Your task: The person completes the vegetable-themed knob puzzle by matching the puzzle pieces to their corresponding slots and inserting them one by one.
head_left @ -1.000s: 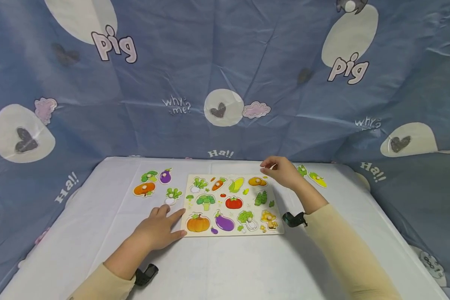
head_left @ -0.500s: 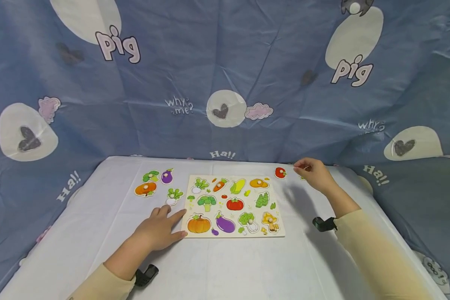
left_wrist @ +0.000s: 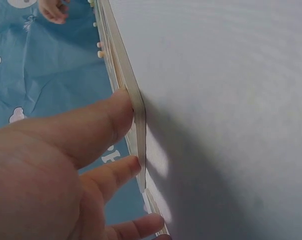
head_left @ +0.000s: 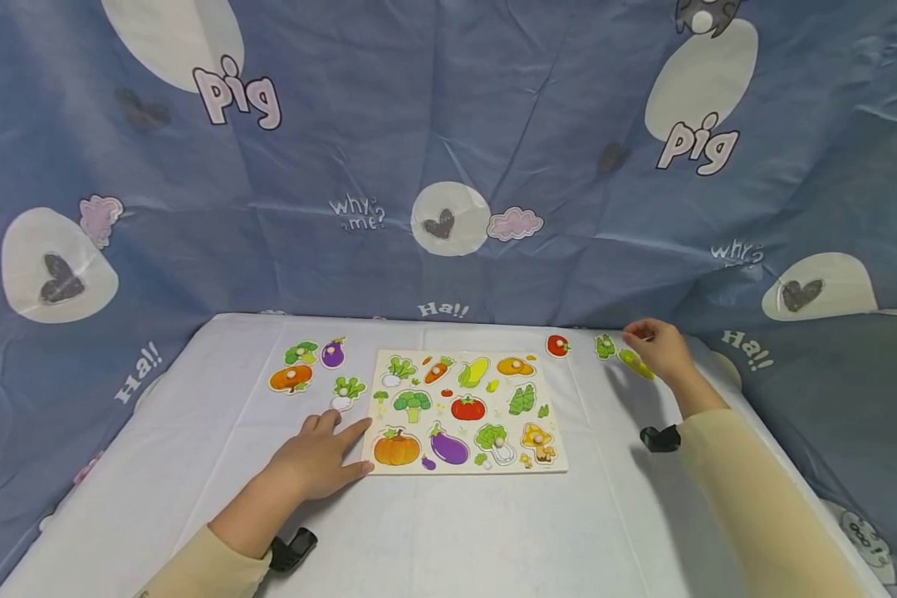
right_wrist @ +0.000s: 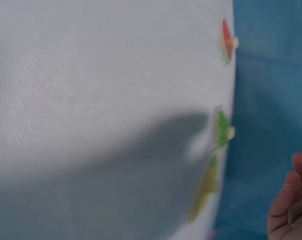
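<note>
The left hand rests spread against the puzzle board on the tabletop, its grip apart. The right hand, grip apart with loosely bent fingers, hovers at the yellow piece, beside the green piece.

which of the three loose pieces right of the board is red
The tomato piece, the one nearest the board; the other two are the green piece in the middle and the yellow-green piece farthest from the board.

2 hands, 1 board, 7 loose pieces
</note>
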Demonstrator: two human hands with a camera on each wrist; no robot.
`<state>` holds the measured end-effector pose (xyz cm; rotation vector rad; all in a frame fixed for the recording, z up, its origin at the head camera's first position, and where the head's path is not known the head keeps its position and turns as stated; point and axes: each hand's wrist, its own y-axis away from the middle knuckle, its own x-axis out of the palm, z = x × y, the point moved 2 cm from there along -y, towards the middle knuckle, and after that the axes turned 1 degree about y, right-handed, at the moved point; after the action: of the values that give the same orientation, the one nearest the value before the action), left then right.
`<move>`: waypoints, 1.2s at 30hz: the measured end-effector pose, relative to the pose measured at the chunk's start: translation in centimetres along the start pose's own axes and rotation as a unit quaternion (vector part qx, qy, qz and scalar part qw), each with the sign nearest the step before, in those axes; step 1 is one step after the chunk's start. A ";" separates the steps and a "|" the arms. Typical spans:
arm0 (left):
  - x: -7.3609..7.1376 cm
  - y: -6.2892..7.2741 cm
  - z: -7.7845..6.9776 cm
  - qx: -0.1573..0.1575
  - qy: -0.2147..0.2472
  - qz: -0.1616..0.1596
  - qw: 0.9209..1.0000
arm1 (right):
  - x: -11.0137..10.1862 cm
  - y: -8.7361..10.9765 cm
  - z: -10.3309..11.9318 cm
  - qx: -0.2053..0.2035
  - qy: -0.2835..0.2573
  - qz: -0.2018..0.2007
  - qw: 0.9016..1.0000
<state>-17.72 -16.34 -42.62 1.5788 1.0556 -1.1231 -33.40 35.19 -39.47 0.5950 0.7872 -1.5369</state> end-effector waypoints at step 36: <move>0.0 0.0 0.0 -0.003 -0.004 0.000 1.000 | 2.3 -1.5 -5.4 0.146 0.033 0.027 0.988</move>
<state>-17.73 -16.30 -42.65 1.5685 1.0522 -1.1256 -35.55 37.94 -44.45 0.8812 0.5933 -1.6008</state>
